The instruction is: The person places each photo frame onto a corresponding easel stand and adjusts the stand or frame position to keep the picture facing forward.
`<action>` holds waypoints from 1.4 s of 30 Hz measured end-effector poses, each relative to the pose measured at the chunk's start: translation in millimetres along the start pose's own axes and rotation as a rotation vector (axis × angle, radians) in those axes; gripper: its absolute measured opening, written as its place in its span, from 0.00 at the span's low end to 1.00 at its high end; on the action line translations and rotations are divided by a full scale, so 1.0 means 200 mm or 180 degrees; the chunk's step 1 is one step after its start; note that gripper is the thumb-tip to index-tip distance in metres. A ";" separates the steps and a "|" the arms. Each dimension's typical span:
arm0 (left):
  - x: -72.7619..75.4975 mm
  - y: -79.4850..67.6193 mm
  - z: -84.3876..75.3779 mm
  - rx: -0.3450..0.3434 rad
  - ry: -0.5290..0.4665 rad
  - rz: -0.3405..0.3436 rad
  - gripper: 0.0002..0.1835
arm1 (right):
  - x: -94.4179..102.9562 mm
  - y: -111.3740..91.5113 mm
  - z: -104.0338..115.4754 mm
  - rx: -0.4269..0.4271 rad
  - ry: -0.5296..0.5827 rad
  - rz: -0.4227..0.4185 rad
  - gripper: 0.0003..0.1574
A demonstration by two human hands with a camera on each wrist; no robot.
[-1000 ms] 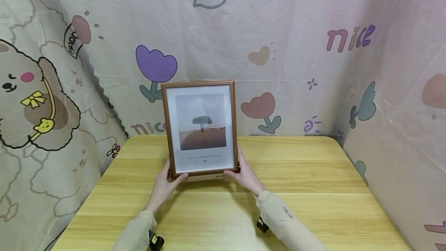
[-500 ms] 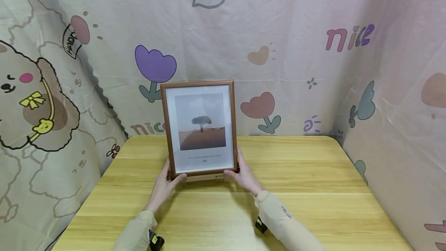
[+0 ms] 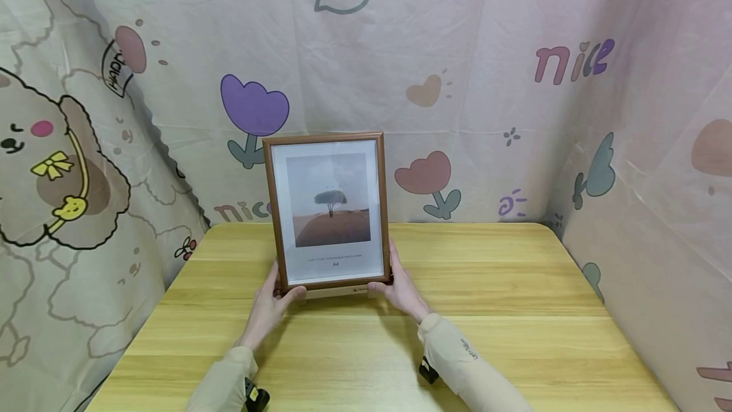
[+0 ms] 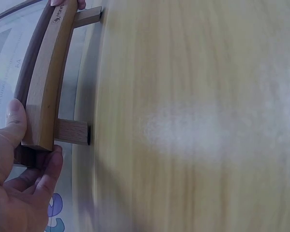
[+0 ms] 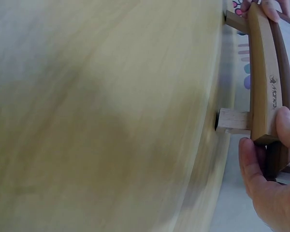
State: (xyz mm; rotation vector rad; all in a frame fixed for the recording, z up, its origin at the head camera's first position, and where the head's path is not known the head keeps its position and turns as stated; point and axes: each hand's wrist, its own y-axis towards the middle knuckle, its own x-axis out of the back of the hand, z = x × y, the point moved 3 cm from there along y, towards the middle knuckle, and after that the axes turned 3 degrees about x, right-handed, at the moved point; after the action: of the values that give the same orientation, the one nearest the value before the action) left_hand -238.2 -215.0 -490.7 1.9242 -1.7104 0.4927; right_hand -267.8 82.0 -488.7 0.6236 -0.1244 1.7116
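A brown picture frame (image 3: 385,208) holding a print of a lone tree stands near upright, leaning slightly back, on a light wooden stand (image 3: 334,292). My left hand (image 3: 265,313) grips the frame's lower left corner, thumb on the front and fingers behind. At the lower right corner my right hand (image 3: 407,291) holds it the same way. Both wrist views show the stand's front ledge (image 4: 41,96) under the frame's bottom edge, with short wooden feet (image 5: 234,121) reaching down to the tabletop. The back of the frame is hidden.
The wood-grain table (image 3: 486,285) spreads out on both sides and in front of the stand. Printed cloth (image 3: 486,18) hangs behind it and along the left and right sides. A wrist camera (image 3: 257,396) sits at the left sleeve.
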 end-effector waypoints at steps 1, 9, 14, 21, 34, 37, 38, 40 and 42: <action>0.00 0.00 0.00 0.0016 -0.0014 0.0007 0.54 | 0.00 0.00 0.00 -0.0019 0.0002 0.0005 0.76; 0.00 0.00 0.00 0.0037 0.0034 -0.0008 0.54 | 0.01 0.00 0.00 -0.0075 0.0078 0.0033 0.74; -0.01 0.01 0.00 0.0030 -0.0032 0.0015 0.54 | 0.02 -0.01 0.01 -0.0070 0.0092 0.0032 0.74; -0.01 0.00 0.00 0.0023 -0.0060 0.0030 0.54 | 0.01 -0.01 0.01 -0.0121 0.0018 0.0019 0.73; 0.00 -0.02 0.01 0.0064 -0.0018 0.0033 0.54 | 0.01 -0.02 -0.01 -0.0120 0.0009 0.0032 0.74; -0.01 -0.01 0.01 0.0078 -0.0058 0.0059 0.54 | 0.01 -0.02 -0.01 -0.0151 0.0034 0.0022 0.74; -0.01 -0.01 0.01 0.0084 -0.0071 0.0071 0.54 | 0.01 -0.02 -0.01 -0.0188 0.0048 0.0019 0.73; -0.01 -0.01 0.01 0.0079 -0.0089 0.0077 0.54 | 0.02 -0.02 -0.01 -0.0205 0.0039 0.0022 0.73; -0.01 -0.01 0.01 0.0090 -0.0103 0.0085 0.54 | 0.02 -0.02 0.00 -0.0211 0.0028 0.0022 0.73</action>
State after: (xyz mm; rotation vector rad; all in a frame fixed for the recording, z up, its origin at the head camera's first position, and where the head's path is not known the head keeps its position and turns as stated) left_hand -237.0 -214.1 -494.3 1.9411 -1.7605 0.5009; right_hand -264.9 86.6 -488.8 0.5671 -0.1766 1.7098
